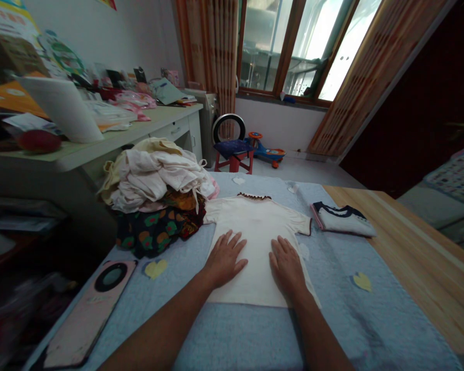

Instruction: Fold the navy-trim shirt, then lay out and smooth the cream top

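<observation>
A white short-sleeved T-shirt with a dark frilled collar lies spread on the blue cloth, its collar pointing away from me. My left hand rests on the left side of the shirt, palm down with fingers spread. On the right side of it lies my right hand, flat, its fingers stretched forward and fairly close together. Neither hand grips anything. The shirt's hem runs straight across near my wrists, and its right sleeve shows a dark trim.
A heap of crumpled clothes sits at the left. Folded shirts lie at the right, near the bare wooden tabletop. A pink phone is at the front left. Beyond stand a cluttered desk and a red stool.
</observation>
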`<action>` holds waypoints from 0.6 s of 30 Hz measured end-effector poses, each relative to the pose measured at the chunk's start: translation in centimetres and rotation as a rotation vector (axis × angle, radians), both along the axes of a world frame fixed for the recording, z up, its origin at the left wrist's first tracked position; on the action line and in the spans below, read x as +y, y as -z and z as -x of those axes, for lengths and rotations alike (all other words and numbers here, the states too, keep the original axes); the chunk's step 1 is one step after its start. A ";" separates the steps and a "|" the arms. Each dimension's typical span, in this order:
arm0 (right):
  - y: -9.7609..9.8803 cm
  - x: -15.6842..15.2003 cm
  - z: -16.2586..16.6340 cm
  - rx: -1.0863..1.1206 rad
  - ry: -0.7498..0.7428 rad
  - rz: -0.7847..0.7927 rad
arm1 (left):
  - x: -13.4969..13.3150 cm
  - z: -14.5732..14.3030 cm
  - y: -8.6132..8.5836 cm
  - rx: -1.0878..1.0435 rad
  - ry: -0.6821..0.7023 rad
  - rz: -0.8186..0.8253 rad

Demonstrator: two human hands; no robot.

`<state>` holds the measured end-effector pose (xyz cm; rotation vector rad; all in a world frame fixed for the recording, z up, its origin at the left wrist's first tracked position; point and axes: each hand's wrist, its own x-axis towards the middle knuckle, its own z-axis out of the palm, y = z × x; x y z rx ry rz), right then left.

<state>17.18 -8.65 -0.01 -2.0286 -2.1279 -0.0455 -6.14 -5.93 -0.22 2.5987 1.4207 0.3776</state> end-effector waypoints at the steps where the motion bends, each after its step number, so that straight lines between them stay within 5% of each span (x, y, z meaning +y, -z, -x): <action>1: 0.1 0.0 -0.1 -0.002 0.012 -0.001 | 0.0 0.0 0.0 -0.001 0.000 -0.001; 18: 0.9 0.3 -0.7 -0.028 0.117 0.012 | -0.1 0.0 -0.4 0.004 -0.005 0.003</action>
